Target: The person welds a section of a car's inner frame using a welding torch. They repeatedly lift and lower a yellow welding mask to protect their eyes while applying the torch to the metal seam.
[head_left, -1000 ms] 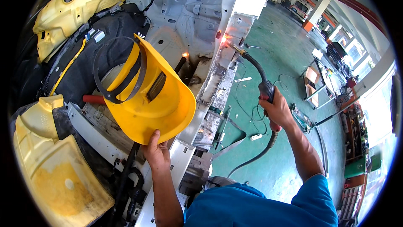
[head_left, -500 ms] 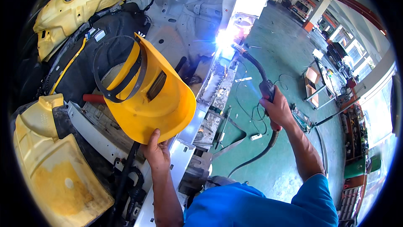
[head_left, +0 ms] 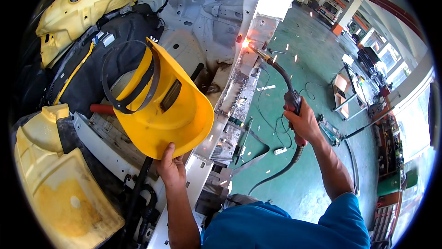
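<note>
My left hand (head_left: 172, 166) grips the lower rim of a yellow welding mask (head_left: 184, 124), thumb on its inner face. The mask's dark window and black headband face me. In my right hand (head_left: 304, 122) is a welding torch (head_left: 293, 101), fingers wrapped round its handle. From there its curved neck reaches up and left to a metal car-body rail (head_left: 263, 30). At the torch tip a small orange-red spot (head_left: 247, 43) glows on the rail, and sparks fly off over the floor. Below that spot runs a rough, dark seam along the rail.
Yellow foam-like pads (head_left: 69, 189) and black lining fill the left side, with a red handle (head_left: 102, 108) behind the mask. The torch cable (head_left: 281, 170) hangs over the green floor (head_left: 313, 166). A trolley (head_left: 347, 90) and shelving stand at the right.
The bright blue-white arc has died down to a small orange glow, and sparks are now scattered through the air. Both hands have stayed almost where they were.
</note>
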Demonstrator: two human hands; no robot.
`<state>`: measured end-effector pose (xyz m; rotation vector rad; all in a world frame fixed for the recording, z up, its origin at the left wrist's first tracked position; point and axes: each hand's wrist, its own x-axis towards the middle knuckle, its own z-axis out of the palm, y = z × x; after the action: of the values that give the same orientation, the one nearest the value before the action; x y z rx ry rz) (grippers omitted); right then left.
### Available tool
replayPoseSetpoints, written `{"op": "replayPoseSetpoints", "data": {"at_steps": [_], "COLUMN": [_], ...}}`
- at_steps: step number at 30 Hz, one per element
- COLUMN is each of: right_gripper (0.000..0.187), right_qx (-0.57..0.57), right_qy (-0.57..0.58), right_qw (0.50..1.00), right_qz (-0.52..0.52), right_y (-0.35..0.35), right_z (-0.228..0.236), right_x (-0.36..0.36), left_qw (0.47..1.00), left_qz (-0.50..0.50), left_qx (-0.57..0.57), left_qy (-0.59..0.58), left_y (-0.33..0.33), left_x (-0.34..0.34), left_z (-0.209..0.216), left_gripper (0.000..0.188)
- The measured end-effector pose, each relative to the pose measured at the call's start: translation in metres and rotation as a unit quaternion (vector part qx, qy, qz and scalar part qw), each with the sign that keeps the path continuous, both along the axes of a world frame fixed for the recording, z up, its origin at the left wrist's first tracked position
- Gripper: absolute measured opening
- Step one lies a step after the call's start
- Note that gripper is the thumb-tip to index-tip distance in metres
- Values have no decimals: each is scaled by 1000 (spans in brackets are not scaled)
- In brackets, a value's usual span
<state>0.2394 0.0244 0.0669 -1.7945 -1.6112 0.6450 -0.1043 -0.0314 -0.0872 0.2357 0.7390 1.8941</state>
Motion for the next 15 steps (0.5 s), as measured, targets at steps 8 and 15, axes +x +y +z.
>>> {"op": "replayPoseSetpoints", "data": {"at_steps": [8, 15], "right_gripper": [29, 30], "right_qx": [12, 15], "right_qy": [11, -11], "right_qw": [1000, 999], "right_qz": [17, 28], "right_y": [4, 8], "right_z": [-4, 1], "right_x": [8, 10], "left_qw": [1000, 1000], "left_qz": [0, 3], "left_qx": [-1, -8], "left_qy": [-1, -4], "left_y": [-1, 0], "left_x": [1, 2], "left_z": [5, 4], "left_gripper": [58, 59]}}
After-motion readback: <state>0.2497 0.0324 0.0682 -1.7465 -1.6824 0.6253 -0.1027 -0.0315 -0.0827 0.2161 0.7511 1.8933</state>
